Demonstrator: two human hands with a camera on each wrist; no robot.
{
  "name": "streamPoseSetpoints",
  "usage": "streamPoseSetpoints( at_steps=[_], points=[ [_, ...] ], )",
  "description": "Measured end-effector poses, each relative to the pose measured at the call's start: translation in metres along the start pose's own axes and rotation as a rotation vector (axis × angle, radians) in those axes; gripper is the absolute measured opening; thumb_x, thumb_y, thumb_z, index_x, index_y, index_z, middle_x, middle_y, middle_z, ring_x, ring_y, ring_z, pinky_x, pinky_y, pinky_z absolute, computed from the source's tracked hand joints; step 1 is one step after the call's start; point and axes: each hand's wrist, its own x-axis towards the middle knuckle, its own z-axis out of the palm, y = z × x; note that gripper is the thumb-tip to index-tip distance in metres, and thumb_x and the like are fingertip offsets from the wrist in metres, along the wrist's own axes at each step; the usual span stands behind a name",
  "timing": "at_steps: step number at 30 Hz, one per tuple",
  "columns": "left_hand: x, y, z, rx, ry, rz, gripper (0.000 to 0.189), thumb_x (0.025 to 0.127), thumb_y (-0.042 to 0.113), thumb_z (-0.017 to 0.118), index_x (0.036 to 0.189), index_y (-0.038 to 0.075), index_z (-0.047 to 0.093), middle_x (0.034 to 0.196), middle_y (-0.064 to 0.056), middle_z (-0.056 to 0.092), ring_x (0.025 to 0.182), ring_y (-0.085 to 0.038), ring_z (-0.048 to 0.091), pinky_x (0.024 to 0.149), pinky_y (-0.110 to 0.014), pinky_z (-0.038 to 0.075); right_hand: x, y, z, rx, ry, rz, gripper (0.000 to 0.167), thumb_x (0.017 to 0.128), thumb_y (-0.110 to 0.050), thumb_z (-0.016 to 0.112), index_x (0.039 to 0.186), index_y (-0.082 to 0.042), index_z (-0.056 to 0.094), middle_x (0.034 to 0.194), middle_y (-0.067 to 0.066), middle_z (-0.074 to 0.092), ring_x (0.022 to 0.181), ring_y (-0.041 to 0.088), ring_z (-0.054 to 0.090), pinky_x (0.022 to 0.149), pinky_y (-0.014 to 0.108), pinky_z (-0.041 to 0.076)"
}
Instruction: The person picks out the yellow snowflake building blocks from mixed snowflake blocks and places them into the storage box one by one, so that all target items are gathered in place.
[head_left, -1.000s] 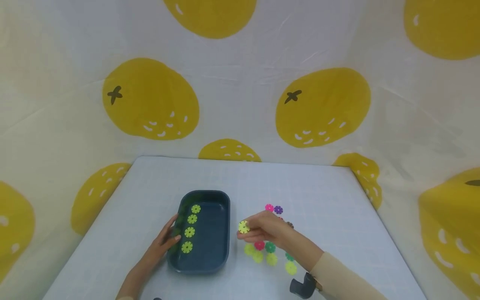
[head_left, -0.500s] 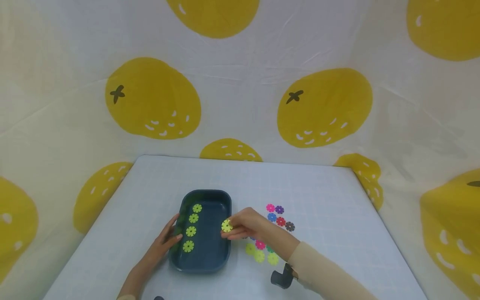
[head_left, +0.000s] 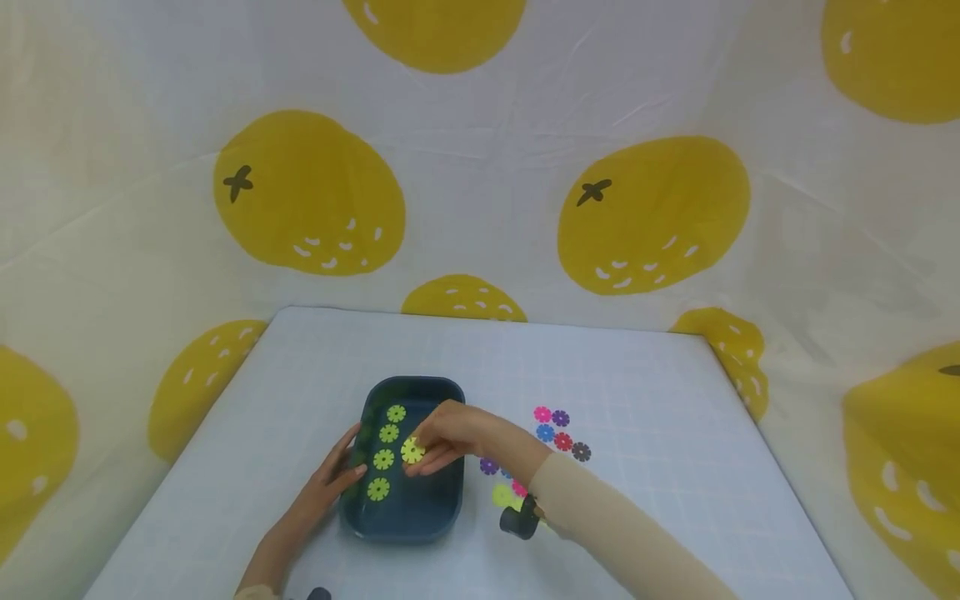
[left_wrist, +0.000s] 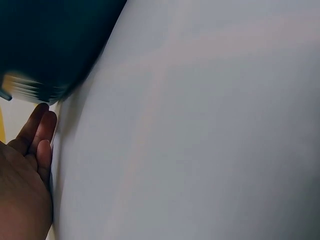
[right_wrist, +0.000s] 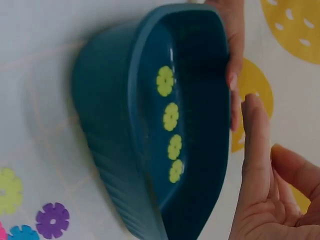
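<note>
My right hand [head_left: 448, 433] pinches a yellow-green notched plastic disc [head_left: 412, 450] over the middle of the dark teal tray [head_left: 420, 521]. That held disc is hidden in the right wrist view, where thumb and index finger [right_wrist: 256, 135] show beyond the rim. Inside the tray, along its left side, several matching discs [head_left: 383, 459] lie in a row. My left hand [head_left: 327, 483] rests against the tray's left side, its thumb at the rim. The left wrist view shows that hand's fingers [left_wrist: 42, 127] fairly straight against the tray's outer wall [left_wrist: 55, 40].
Right of the tray, loose notched discs in several colours lie on the white table [head_left: 637, 392], among them a red disc [head_left: 562, 442] and a purple disc [right_wrist: 52, 220]. My right forearm covers some of them. Behind the table hangs a cloth [head_left: 480, 208] printed with yellow fruit.
My right hand has carried the yellow-green disc leftward from beside the tray, across its right rim, to above its inside. My left hand has stayed at the tray's left side.
</note>
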Motion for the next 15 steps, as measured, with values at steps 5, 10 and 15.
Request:
streamPoseSetpoints(
  at_steps=[5,10,15],
  points=[
    [0.003,-0.001,0.001,-0.047,-0.005,0.007,0.073,0.097,0.043,0.06,0.157,0.039,0.018,0.166,-0.015,0.015,0.15,-0.046,0.015,0.116,-0.067,0.021,0.012,-0.012,0.006,-0.066,-0.04,0.029,0.017,0.097,-0.003,0.055,0.104,0.005,0.069,0.095,0.027,0.074,0.087,0.033,0.074,0.068,0.032,0.061],
    [0.003,-0.001,0.001,-0.059,-0.006,-0.001,0.074,0.097,0.042,0.061,0.158,0.038,0.018,0.165,-0.016,0.016,0.15,-0.046,0.016,0.117,-0.066,0.022,0.024,-0.016,0.011,-0.125,-0.072,0.029,0.019,0.096,-0.003,0.055,0.1,0.009,0.068,0.095,0.028,0.073,0.084,0.032,0.075,0.07,0.034,0.062],
    [0.001,0.002,0.0,-0.046,-0.005,-0.038,0.075,0.096,0.047,0.06,0.157,0.041,0.018,0.165,-0.017,0.017,0.15,-0.045,0.016,0.117,-0.066,0.021,0.037,-0.016,0.015,-0.191,-0.095,0.047,0.02,0.095,-0.004,0.056,0.097,0.011,0.07,0.093,0.028,0.073,0.081,0.031,0.075,0.072,0.036,0.062]
  ],
)
